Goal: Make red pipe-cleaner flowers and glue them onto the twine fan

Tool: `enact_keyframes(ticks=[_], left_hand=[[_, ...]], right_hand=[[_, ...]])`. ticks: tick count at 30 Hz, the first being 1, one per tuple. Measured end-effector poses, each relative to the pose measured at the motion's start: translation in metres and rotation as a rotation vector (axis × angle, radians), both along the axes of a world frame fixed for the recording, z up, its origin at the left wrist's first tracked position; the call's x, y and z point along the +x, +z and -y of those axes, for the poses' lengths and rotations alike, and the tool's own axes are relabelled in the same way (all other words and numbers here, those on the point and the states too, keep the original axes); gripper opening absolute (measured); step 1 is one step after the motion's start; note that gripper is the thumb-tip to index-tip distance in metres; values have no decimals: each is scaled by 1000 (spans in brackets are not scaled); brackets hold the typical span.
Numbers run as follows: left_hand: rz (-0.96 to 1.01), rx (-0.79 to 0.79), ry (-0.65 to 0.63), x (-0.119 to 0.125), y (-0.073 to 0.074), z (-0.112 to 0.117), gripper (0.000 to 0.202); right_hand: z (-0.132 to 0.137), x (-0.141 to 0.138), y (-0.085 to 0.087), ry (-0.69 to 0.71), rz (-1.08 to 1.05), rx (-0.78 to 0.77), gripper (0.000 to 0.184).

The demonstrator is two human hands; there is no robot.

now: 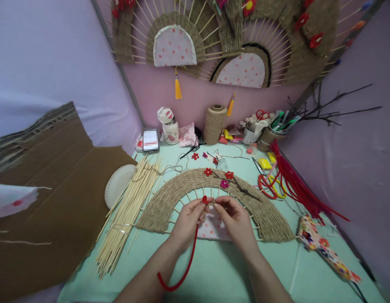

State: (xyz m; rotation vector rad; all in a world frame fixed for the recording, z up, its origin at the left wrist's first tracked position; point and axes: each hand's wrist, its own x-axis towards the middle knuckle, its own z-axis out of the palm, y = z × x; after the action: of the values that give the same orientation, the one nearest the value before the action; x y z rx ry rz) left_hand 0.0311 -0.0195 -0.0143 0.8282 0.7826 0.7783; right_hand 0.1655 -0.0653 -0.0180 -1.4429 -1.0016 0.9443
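Above the inner edge of a twine-woven fan (179, 189), both my hands meet at their fingertips. My left hand (187, 221) is closed on a red pipe cleaner (191, 259), whose upper end is curled into a small loop at the fingers while its long tail hangs down in a curve. Thumb and forefinger of my right hand (235, 219) pinch close beside that loop, on what looks like a thin dark end. Two red flowers (208, 171) and a magenta flower (224, 184) lie on the fan near a dark twig (245, 191). Dotted fabric (213, 223) shows below my hands.
Thin wooden sticks (125, 227) lie left, beside a paper plate (119, 183) and cardboard (56, 202). A twine spool (215, 124) stands behind. At right are orange-handled scissors (266, 187), a bundle of red pipe cleaners (295, 189) and a floral-patterned glue gun (324, 248).
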Motion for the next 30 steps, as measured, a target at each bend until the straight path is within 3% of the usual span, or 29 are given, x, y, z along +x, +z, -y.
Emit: enact_keyframes(ticks=[4, 10, 16, 22, 27, 30], left_hand=[[-69, 57, -39, 0, -3, 1, 32], [-91, 48, -41, 2, -3, 2, 26], [-182, 49, 20, 3, 2, 1, 27], [-149, 16, 73, 2, -1, 0, 28], [12, -149, -116, 0, 2, 0, 28], [40, -219, -270, -2, 5, 3, 29]], right_hand=[[-2, -1, 1, 29, 143, 105, 13], [-3, -4, -2, 93, 184, 63, 15], [-3, -5, -10, 47, 278, 29, 17], [2, -2, 2, 116, 388, 76, 17], [12, 20, 22, 177, 518, 165, 15], [15, 35, 35, 351, 595, 218, 25]])
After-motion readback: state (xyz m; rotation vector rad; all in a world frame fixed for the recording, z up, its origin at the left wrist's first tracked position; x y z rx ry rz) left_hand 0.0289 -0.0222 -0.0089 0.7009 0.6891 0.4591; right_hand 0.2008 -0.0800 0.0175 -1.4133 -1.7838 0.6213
